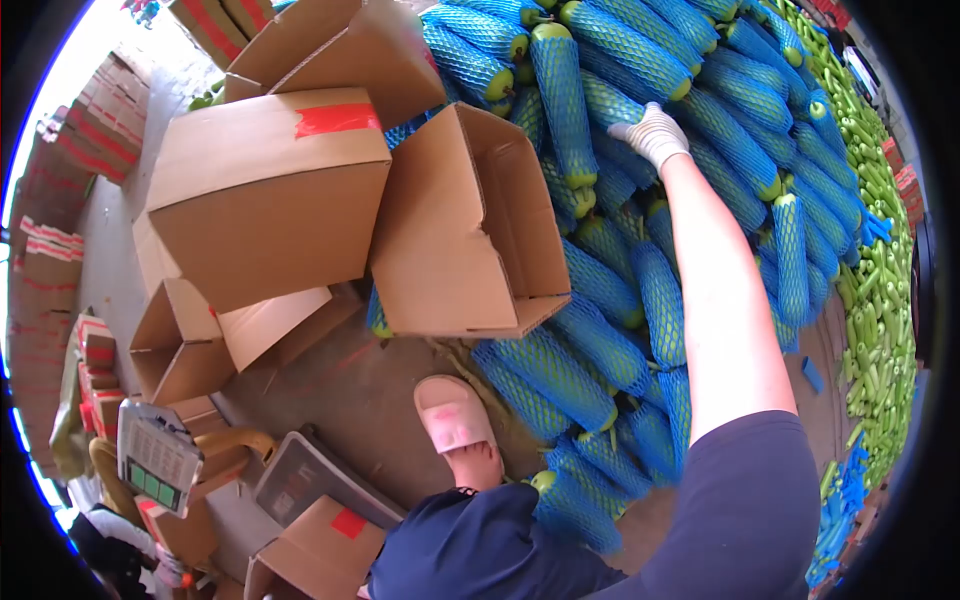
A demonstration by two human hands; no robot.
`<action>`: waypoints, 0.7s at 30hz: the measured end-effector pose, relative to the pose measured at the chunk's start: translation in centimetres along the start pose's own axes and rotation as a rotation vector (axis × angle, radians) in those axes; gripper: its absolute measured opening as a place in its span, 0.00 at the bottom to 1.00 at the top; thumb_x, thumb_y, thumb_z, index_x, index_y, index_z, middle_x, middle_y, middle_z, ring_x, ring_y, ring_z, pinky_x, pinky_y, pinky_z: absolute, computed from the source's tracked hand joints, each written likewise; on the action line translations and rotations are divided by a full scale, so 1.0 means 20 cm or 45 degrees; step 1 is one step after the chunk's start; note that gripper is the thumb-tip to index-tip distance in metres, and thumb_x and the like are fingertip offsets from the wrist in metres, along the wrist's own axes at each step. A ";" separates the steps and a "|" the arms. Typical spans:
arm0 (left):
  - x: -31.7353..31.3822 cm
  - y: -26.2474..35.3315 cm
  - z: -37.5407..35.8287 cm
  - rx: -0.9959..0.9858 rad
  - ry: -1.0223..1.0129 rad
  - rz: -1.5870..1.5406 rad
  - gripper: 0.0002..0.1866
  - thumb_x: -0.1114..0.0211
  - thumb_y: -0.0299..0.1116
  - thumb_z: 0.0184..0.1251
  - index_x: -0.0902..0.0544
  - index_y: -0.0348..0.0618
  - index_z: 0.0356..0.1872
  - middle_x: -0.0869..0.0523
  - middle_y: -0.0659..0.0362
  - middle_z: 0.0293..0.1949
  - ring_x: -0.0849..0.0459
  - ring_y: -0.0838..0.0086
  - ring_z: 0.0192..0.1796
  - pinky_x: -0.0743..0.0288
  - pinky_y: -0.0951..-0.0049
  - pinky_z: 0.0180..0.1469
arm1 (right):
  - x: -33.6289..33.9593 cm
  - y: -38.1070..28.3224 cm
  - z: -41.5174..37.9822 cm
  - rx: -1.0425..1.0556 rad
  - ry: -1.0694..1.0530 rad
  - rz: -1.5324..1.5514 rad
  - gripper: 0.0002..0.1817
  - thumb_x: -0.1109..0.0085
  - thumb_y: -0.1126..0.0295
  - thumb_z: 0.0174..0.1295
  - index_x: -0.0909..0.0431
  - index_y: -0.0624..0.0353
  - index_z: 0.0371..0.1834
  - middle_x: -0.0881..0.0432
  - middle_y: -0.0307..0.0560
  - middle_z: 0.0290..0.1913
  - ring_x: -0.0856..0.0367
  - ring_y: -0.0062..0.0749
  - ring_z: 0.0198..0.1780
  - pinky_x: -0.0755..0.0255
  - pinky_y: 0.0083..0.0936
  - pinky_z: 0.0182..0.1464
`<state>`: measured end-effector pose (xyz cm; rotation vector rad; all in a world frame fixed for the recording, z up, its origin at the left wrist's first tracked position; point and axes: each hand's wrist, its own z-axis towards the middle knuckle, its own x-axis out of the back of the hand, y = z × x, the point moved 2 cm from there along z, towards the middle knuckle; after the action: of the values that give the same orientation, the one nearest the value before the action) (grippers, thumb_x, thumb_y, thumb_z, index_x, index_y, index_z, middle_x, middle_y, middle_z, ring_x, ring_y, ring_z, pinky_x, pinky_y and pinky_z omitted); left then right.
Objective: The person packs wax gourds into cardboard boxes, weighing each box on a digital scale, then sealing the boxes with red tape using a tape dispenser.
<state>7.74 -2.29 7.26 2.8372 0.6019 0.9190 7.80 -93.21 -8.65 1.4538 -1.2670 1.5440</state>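
My right hand, in a white glove, reaches into a large pile of long green gourds, each in a blue net sleeve. Its thumb and fingers close around the near end of one netted gourd; the fingers partly hide that end. Beside it on the left lies another netted gourd. Left of the pile, an open cardboard box leans with its opening toward the gourds. My left hand is out of view.
A closed box with red tape stands further left, near more open boxes. A scale display and scale platform are at lower left. Unwrapped green vegetables cover the far right. My sandalled foot is below.
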 end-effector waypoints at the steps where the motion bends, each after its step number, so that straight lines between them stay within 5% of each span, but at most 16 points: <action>1: 0.00 -0.03 -0.04 0.001 0.017 -0.005 0.42 0.26 0.25 0.60 0.36 0.33 0.76 0.34 0.46 0.76 0.38 0.62 0.78 0.44 0.67 0.77 | 0.03 0.02 -0.03 -0.044 -0.061 0.161 0.50 0.25 0.42 0.46 0.29 0.63 0.69 0.23 0.66 0.66 0.23 0.54 0.67 0.29 0.38 0.67; 3: -0.01 -0.10 -0.12 -0.043 0.102 -0.013 0.41 0.26 0.25 0.61 0.36 0.35 0.76 0.33 0.46 0.76 0.37 0.62 0.78 0.43 0.67 0.77 | -0.03 0.21 -0.04 0.019 0.000 0.705 0.41 0.26 0.44 0.48 0.19 0.66 0.58 0.16 0.59 0.58 0.17 0.48 0.57 0.27 0.35 0.61; 4: -0.01 -0.18 -0.14 -0.093 0.139 0.072 0.39 0.28 0.26 0.63 0.35 0.36 0.75 0.32 0.46 0.75 0.36 0.62 0.77 0.43 0.66 0.77 | -0.06 0.32 -0.12 -0.015 -0.341 1.116 0.37 0.28 0.45 0.51 0.18 0.64 0.57 0.14 0.52 0.52 0.17 0.40 0.51 0.26 0.34 0.56; 7: -0.08 -0.35 -0.21 -0.194 0.290 0.075 0.37 0.29 0.26 0.64 0.34 0.36 0.75 0.31 0.46 0.74 0.35 0.61 0.76 0.42 0.66 0.76 | -0.13 0.62 -0.60 -0.163 -0.530 1.713 0.29 0.34 0.48 0.62 0.21 0.59 0.57 0.15 0.46 0.49 0.15 0.32 0.44 0.18 0.36 0.43; 11: -0.18 -0.35 -0.21 -0.279 0.342 0.102 0.36 0.30 0.27 0.66 0.33 0.38 0.75 0.30 0.47 0.74 0.35 0.60 0.76 0.42 0.65 0.76 | -0.17 0.92 -1.35 -0.314 -0.778 2.271 0.38 0.27 0.52 0.57 0.28 0.63 0.65 0.17 0.51 0.57 0.17 0.44 0.55 0.21 0.45 0.60; 13: -0.21 -0.39 -0.17 -0.410 0.291 0.022 0.37 0.30 0.27 0.66 0.34 0.40 0.76 0.30 0.48 0.74 0.35 0.59 0.76 0.44 0.64 0.78 | -0.20 0.99 -1.56 -0.273 -0.820 2.155 0.42 0.24 0.51 0.53 0.29 0.63 0.67 0.19 0.47 0.61 0.19 0.38 0.58 0.23 0.42 0.61; 14: -0.22 -0.46 -0.11 -0.392 0.373 0.051 0.46 0.23 0.28 0.45 0.31 0.36 0.73 0.31 0.44 0.73 0.34 0.53 0.76 0.43 0.60 0.78 | -0.18 0.98 -1.60 -0.148 -0.822 2.085 0.44 0.23 0.50 0.52 0.30 0.63 0.68 0.19 0.46 0.61 0.20 0.36 0.59 0.24 0.40 0.63; 17: -0.26 -0.19 -0.19 -0.514 0.473 0.179 0.39 0.26 0.34 0.54 0.28 0.36 0.70 0.25 0.45 0.70 0.30 0.55 0.74 0.40 0.61 0.77 | 0.17 0.59 -1.75 0.420 -0.762 1.674 0.50 0.23 0.46 0.49 0.33 0.65 0.70 0.21 0.46 0.61 0.22 0.34 0.62 0.29 0.35 0.67; 21: -0.36 -0.27 -0.16 -0.768 0.398 0.378 0.37 0.26 0.44 0.55 0.24 0.40 0.67 0.23 0.46 0.68 0.27 0.53 0.71 0.36 0.60 0.74 | 0.59 -0.05 -1.96 0.925 -1.121 1.246 0.49 0.27 0.47 0.43 0.31 0.67 0.66 0.21 0.50 0.59 0.22 0.33 0.61 0.33 0.32 0.68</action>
<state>-1.24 -0.36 4.85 2.2804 -0.0883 1.3337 -6.50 -58.03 6.50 2.3125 -2.3231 2.2252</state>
